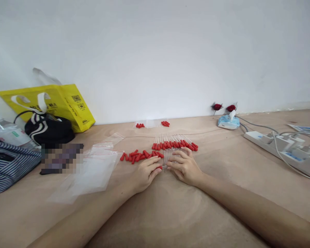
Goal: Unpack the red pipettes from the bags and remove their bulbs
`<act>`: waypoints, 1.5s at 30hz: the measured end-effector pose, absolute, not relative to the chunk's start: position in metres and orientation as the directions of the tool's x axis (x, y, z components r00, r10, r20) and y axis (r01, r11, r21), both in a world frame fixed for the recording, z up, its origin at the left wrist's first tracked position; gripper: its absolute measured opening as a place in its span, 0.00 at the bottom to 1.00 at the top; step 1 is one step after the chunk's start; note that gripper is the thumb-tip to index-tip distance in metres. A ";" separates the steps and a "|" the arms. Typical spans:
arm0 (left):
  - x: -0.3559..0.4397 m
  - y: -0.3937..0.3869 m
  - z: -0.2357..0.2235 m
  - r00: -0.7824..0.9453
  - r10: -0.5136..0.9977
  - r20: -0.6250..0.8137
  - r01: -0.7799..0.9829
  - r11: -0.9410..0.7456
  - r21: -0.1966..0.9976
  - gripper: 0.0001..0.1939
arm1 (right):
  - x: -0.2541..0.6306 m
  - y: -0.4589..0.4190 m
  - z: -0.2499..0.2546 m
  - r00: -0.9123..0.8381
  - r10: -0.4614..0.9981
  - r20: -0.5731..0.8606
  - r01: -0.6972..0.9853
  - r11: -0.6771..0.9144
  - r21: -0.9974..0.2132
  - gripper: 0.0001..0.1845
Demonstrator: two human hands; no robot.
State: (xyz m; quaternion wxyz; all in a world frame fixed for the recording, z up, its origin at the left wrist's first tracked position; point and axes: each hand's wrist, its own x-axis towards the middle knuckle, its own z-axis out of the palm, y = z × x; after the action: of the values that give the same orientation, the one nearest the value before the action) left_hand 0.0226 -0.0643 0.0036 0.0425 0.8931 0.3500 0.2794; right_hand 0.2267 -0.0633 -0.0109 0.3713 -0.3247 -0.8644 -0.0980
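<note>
My left hand is closed in a pinch on a red rubber bulb, low over the table. Just opposite, my right hand has its fingers curled round a thin clear dropper tube, whose end meets the bulb. More bare clear tubes lie beside and partly under my right fingers. Loose red bulbs form a pile beyond my left hand. Behind my right hand lies a row of droppers, red bulbs toward me and clear stems pointing away.
Clear zip bags overlap on the left. Two small bags of red bulbs lie by the wall. A yellow bag, black pouch and striped bag stand left. Tissues and a power strip sit right.
</note>
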 end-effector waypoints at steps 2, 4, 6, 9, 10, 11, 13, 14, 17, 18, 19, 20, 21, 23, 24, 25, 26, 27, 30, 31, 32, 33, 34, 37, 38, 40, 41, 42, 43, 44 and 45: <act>0.022 -0.063 0.002 0.615 0.643 0.457 0.587 -0.760 0.280 0.13 | 0.229 -0.063 -0.012 -0.524 0.466 0.713 0.605 0.793 -0.074 0.09; 0.021 -0.062 0.001 0.633 0.627 0.454 0.564 -0.775 0.283 0.13 | 0.231 -0.063 -0.013 -0.531 0.446 0.720 0.576 0.813 -0.079 0.11; 0.019 -0.062 0.001 0.652 0.605 0.458 0.540 -0.794 0.279 0.13 | 0.233 -0.063 -0.014 -0.539 0.437 0.720 0.560 0.825 -0.082 0.12; 0.018 -0.063 0.003 0.655 0.597 0.463 0.522 -0.800 0.294 0.12 | 0.233 -0.064 -0.012 -0.547 0.431 0.718 0.558 0.826 -0.072 0.13; 0.018 -0.064 0.004 0.651 0.599 0.466 0.518 -0.800 0.303 0.12 | 0.233 -0.064 -0.012 -0.548 0.429 0.718 0.560 0.826 -0.067 0.13; 0.018 -0.065 0.005 0.650 0.598 0.468 0.513 -0.800 0.310 0.12 | 0.232 -0.065 -0.011 -0.547 0.428 0.719 0.561 0.825 -0.064 0.13; 0.019 -0.066 0.006 0.651 0.594 0.473 0.504 -0.804 0.315 0.12 | 0.232 -0.065 -0.011 -0.538 0.425 0.728 0.559 0.826 -0.069 0.12; 0.019 -0.066 0.006 0.652 0.588 0.479 0.499 -0.808 0.314 0.12 | 0.231 -0.065 -0.011 -0.534 0.426 0.730 0.557 0.827 -0.074 0.11; 0.019 -0.067 0.007 0.646 0.566 0.512 0.488 -0.822 0.293 0.12 | 0.231 -0.065 -0.011 -0.531 0.435 0.727 0.557 0.826 -0.087 0.10; 0.019 -0.068 0.007 0.643 0.558 0.524 0.490 -0.826 0.278 0.12 | 0.231 -0.065 -0.012 -0.532 0.437 0.725 0.557 0.826 -0.089 0.11; 0.019 -0.069 0.006 0.641 0.551 0.534 0.495 -0.829 0.260 0.12 | 0.231 -0.065 -0.012 -0.531 0.439 0.725 0.555 0.826 -0.093 0.11; 0.019 -0.069 0.006 0.639 0.544 0.544 0.501 -0.831 0.242 0.12 | 0.231 -0.065 -0.012 -0.527 0.440 0.727 0.553 0.827 -0.099 0.11; 0.019 -0.069 0.005 0.639 0.535 0.553 0.505 -0.834 0.223 0.13 | 0.232 -0.065 -0.012 -0.521 0.441 0.731 0.551 0.828 -0.107 0.12; 0.019 -0.069 0.003 0.632 0.516 0.578 0.507 -0.840 0.196 0.13 | 0.232 -0.065 -0.012 -0.509 0.445 0.737 0.545 0.829 -0.124 0.11; 0.020 -0.069 0.001 0.626 0.506 0.593 0.505 -0.843 0.186 0.13 | 0.232 -0.065 -0.013 -0.503 0.447 0.740 0.543 0.829 -0.131 0.11; 0.020 -0.069 0.000 0.622 0.494 0.608 0.501 -0.847 0.177 0.12 | 0.231 -0.065 -0.013 -0.501 0.449 0.740 0.543 0.829 -0.136 0.10; 0.020 -0.068 -0.001 0.618 0.483 0.620 0.497 -0.851 0.169 0.12 | 0.231 -0.065 -0.013 -0.500 0.452 0.739 0.544 0.828 -0.138 0.09; 0.020 -0.068 -0.002 0.617 0.476 0.626 0.494 -0.854 0.162 0.12 | 0.231 -0.065 -0.014 -0.501 0.455 0.736 0.547 0.825 -0.138 0.09; 0.017 -0.067 -0.002 0.624 0.486 0.611 0.507 -0.848 0.156 0.12 | 0.233 -0.064 -0.016 -0.504 0.474 0.722 0.570 0.811 -0.134 0.08; 0.015 -0.068 -0.002 0.615 0.503 0.607 0.523 -0.836 0.163 0.12 | 0.235 -0.063 -0.016 -0.495 0.482 0.723 0.583 0.801 -0.136 0.09; 0.013 -0.068 -0.001 0.596 0.525 0.607 0.545 -0.820 0.175 0.12 | 0.239 -0.063 -0.017 -0.475 0.494 0.728 0.601 0.787 -0.142 0.09; 0.011 -0.068 -0.001 0.571 0.546 0.614 0.566 -0.803 0.189 0.12 | 0.243 -0.062 -0.017 -0.446 0.511 0.734 0.624 0.766 -0.154 0.09; 0.009 -0.069 -0.001 0.541 0.558 0.629 0.582 -0.789 0.200 0.12 | 0.248 -0.061 -0.018 -0.411 0.532 0.740 0.651 0.740 -0.171 0.09; 0.003 -0.067 0.003 0.450 0.574 0.684 0.632 -0.746 0.210 0.10 | 0.263 -0.057 -0.018 -0.298 0.605 0.738 0.707 0.659 -0.255 0.11; 0.000 -0.065 0.005 0.413 0.584 0.699 0.659 -0.721 0.213 0.10 | 0.268 -0.056 -0.018 -0.263 0.629 0.731 0.716 0.636 -0.290 0.12; -0.007 -0.056 0.013 0.313 0.636 0.705 0.739 -0.630 0.240 0.11 | 0.274 -0.055 -0.016 -0.204 0.678 0.706 0.730 0.586 -0.352 0.13; -0.013 -0.050 0.018 0.251 0.677 0.691 0.783 -0.562 0.266 0.12 | 0.277 -0.055 -0.015 -0.185 0.700 0.690 0.743 0.559 -0.368 0.14; -0.019 -0.043 0.023 0.192 0.723 0.664 0.822 -0.488 0.293 0.12 | 0.279 -0.056 -0.015 -0.173 0.717 0.675 0.760 0.533 -0.372 0.14; -0.027 -0.036 0.027 0.123 0.773 0.622 0.857 -0.399 0.326 0.13 | 0.280 -0.056 -0.014 -0.168 0.730 0.663 0.779 0.510 -0.365 0.14; -0.034 -0.030 0.031 0.060 0.825 0.563 0.881 -0.309 0.359 0.13 | 0.281 -0.057 -0.014 -0.165 0.738 0.654 0.797 0.490 -0.352 0.14; -0.042 -0.024 0.034 0.005 0.869 0.495 0.893 -0.227 0.388 0.14 | 0.282 -0.058 -0.014 -0.160 0.743 0.650 0.814 0.472 -0.339 0.13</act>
State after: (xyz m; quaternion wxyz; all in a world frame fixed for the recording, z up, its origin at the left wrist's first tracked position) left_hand -0.0419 -0.0238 0.0335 -0.0185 0.7088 0.6215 0.3333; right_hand 0.2823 -0.0577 -0.0138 0.3973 -0.5119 -0.7603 -0.0447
